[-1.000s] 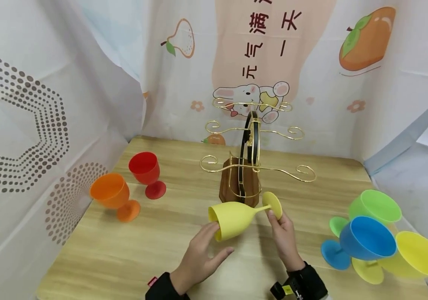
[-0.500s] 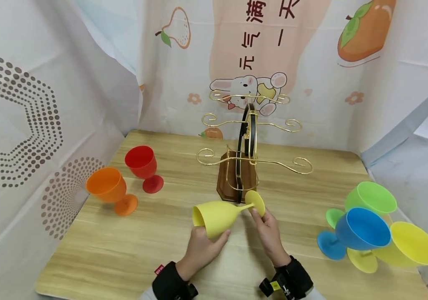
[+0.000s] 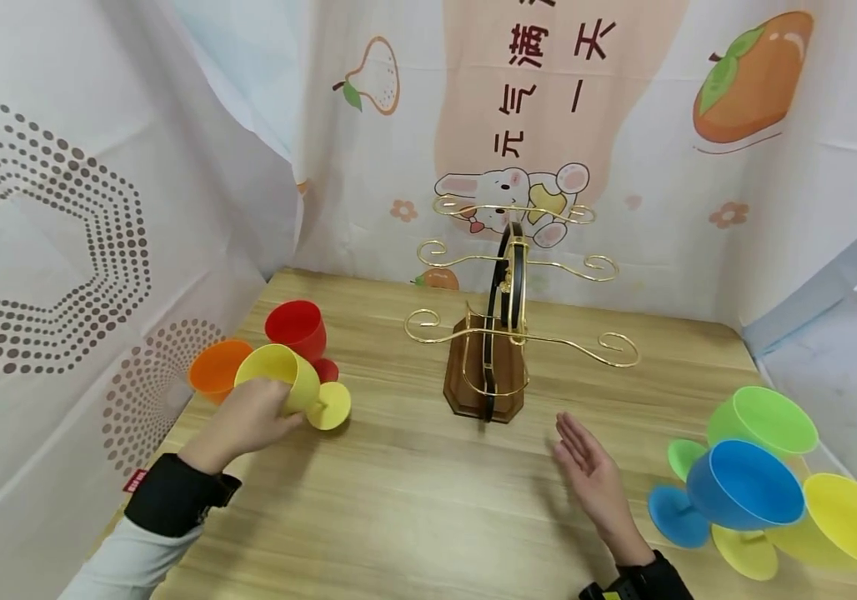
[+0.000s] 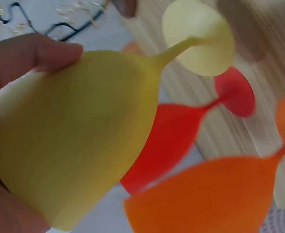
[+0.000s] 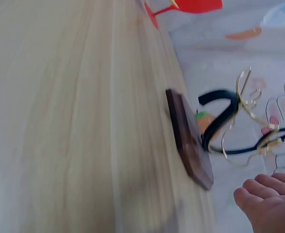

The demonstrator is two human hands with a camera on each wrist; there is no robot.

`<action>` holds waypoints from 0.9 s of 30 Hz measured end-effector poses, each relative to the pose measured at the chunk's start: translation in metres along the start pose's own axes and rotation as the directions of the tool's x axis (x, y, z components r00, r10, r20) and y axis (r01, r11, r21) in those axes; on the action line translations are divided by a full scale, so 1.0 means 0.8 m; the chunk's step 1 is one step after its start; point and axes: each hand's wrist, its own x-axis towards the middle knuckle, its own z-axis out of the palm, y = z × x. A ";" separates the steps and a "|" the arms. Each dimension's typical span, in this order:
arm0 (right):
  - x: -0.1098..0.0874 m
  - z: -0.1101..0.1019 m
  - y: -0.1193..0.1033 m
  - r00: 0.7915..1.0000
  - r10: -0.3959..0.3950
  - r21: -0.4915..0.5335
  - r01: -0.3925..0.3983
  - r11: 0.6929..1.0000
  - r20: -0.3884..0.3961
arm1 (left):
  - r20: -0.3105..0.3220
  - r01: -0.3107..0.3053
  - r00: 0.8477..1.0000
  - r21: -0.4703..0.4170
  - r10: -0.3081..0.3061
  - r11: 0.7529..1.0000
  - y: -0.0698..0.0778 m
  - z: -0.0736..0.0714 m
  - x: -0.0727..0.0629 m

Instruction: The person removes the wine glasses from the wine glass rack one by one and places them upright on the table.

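Note:
My left hand (image 3: 252, 417) grips a yellow plastic goblet (image 3: 301, 379) by its bowl, at the left of the table. Its mouth faces up and toward me, and whether its foot touches the wood I cannot tell. In the left wrist view fingers and thumb lie on both sides of the yellow bowl (image 4: 84, 131). Close behind it stand a red goblet (image 3: 297, 327) and an orange goblet (image 3: 214, 368), the latter's foot hidden. Holding nothing, my right hand (image 3: 595, 483) is over the table with fingers straight, in front of and right of the gold wire rack (image 3: 507, 333).
Green (image 3: 762, 419), blue (image 3: 747, 483) and yellow (image 3: 841, 521) goblets cluster at the right edge. The rack has curled arms on both sides and a wooden base (image 3: 466, 392). A printed cloth (image 3: 368, 192) hangs behind the wooden table (image 3: 398, 500).
The yellow goblet, earlier lying sideways between both hands with the right at its foot, has turned mouth-up and moved left in my left hand. The right hand has let go and moved right.

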 end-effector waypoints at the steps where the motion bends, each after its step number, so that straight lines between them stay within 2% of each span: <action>1: -0.001 -0.003 0.002 1.000 0.007 -0.005 -0.007 1.000 -0.002 | 0.025 -0.008 1.000 0.014 0.007 1.000 -0.005 -0.001 0.003; 6: -0.007 -0.005 0.002 0.997 0.080 -0.029 -0.080 0.996 -0.013 | 0.128 -0.021 0.992 0.064 0.013 0.998 -0.018 0.001 0.014; 12: -0.014 -0.006 0.001 0.987 0.162 -0.012 -0.162 0.987 -0.020 | 0.116 -0.053 0.992 0.099 0.042 0.994 -0.020 0.014 0.015; 21: -0.019 -0.007 0.007 0.978 0.206 -0.007 -0.206 0.978 -0.039 | 0.156 -0.015 0.988 0.063 0.005 0.998 -0.019 0.020 0.022; 24: -0.013 -0.007 0.007 0.985 0.169 -0.049 -0.171 0.984 -0.038 | 0.128 0.014 0.991 0.087 -0.026 0.996 -0.017 0.015 0.020; 26: -0.008 -0.010 0.005 0.993 0.108 -0.133 -0.114 0.985 -0.052 | 0.056 0.039 0.997 0.138 -0.047 0.990 -0.010 0.007 0.016; 27: -0.004 -0.012 0.003 0.995 0.068 -0.190 -0.080 0.979 -0.068 | -0.005 0.042 0.999 0.182 -0.042 0.982 -0.005 0.002 0.014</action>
